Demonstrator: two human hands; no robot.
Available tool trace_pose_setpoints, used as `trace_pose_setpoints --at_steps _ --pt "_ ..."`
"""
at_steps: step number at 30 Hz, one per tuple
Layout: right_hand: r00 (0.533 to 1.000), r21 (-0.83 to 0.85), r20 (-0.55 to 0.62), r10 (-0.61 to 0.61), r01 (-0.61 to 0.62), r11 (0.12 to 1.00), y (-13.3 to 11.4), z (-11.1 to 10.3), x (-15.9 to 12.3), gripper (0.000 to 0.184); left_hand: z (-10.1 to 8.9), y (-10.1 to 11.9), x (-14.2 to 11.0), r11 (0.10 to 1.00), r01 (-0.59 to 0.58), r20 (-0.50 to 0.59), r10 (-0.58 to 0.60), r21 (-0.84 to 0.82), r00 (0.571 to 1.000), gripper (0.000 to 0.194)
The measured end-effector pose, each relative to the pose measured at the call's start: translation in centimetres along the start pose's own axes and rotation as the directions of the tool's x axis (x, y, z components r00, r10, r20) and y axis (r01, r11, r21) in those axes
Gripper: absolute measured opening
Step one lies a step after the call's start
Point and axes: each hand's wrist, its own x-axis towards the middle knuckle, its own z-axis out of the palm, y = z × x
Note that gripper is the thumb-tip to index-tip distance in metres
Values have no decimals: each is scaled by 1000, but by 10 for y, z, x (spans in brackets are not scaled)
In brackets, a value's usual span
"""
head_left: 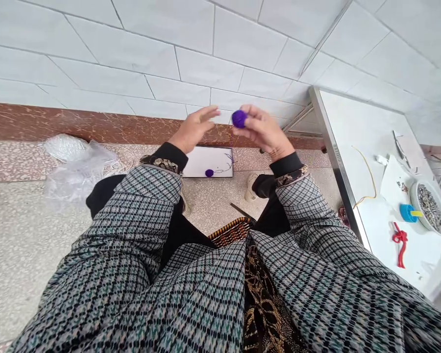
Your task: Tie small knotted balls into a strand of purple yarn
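Note:
My right hand [265, 131] is raised in front of me with its fingers closed round a small purple ball of thread [238, 118]. My left hand [195, 128] is held just left of it, fingers stretched toward the ball and a little blurred; nothing shows in it. On the floor below lies a white board [202, 158] carrying a second purple ball [209, 172] and a loose purple thread [226, 164].
A crumpled clear plastic bag [75, 162] lies on the floor at the left. A white table [356, 147] at the right holds a bowl of small beads [429, 206], a blue spool [407, 213], a red cord [400, 240] and a yellow thread [369, 176]. A woven seat edge [230, 230] shows between my knees.

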Motion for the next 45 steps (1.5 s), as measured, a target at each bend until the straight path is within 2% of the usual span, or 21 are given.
trace_pose_setpoints --at_steps 3,5,8,11,13,15,16,18,19,21,23,25,27,30,32,33,35,38,41,43,45 --pt "991 -28 9 131 -131 991 17 5 14 52 28 25 -2 946 31 13 -29 -322 1000 27" --pt "989 4 -79 129 -129 992 21 2 23 48 37 36 -6 920 108 39 -101 -375 994 22" --pt "967 45 -254 28 -17 999 22 -4 35 34 39 46 -15 963 97 3 -99 -250 995 16" --pt "921 -75 -389 -17 -13 997 25 -5 43 25 30 55 -25 999 -43 64 42 15 997 17" --pt "945 -218 -321 59 -135 967 26 -3 45 27 18 61 -28 983 -108 120 90 151 989 18" --pt "972 -302 -81 220 -234 924 26 -1 43 29 4 64 -26 971 -104 91 86 218 992 17" --pt "957 -292 73 281 -249 924 25 -1 40 31 -3 65 -24 971 -85 63 72 224 995 17" --pt "929 -152 287 233 -196 969 19 -1 36 39 -13 65 -19 982 -38 35 32 185 999 18" --pt "942 -44 305 139 -132 990 15 -2 35 47 -16 65 -17 988 -14 47 7 151 999 18" --pt "982 135 173 -69 46 990 7 -4 36 58 -13 66 -13 995 18 128 -31 101 991 16" --pt "981 179 -62 -186 194 965 1 -5 40 51 -4 71 -11 995 -1 263 -25 99 965 16" --pt "953 97 -244 -181 210 973 -1 -6 45 32 5 78 -9 991 -62 409 8 118 912 17" --pt "943 -76 -308 -125 107 991 2 -5 46 19 6 84 -6 988 -98 484 31 115 875 19" --pt "995 -329 -49 89 -101 939 4 -6 37 28 -9 85 0 997 -54 394 27 58 919 19" --pt "966 -328 176 190 -125 936 1 -8 28 33 -21 80 3 1000 -8 273 7 4 962 19" --pt "960 -258 226 166 -106 960 -2 -9 24 34 -25 77 3 1000 10 225 -4 -23 974 20" --pt "988 -49 155 -2 10 999 -6 -9 21 37 -25 73 0 997 35 193 -21 -72 981 20" --pt "984 90 -98 -146 155 984 -5 -8 25 28 -12 72 -10 994 53 309 -21 -96 951 20" --pt "994 -183 -107 5 -24 983 4 -10 29 16 -1 77 -18 998 33 408 -7 -56 913 20" --pt "982 -396 21 190 -166 903 10 -13 27 22 0 79 -19 998 40 382 -20 -44 924 22" --pt "940 -448 157 302 -205 870 13 -14 23 26 -3 77 -17 995 77 340 -50 -65 939 24"
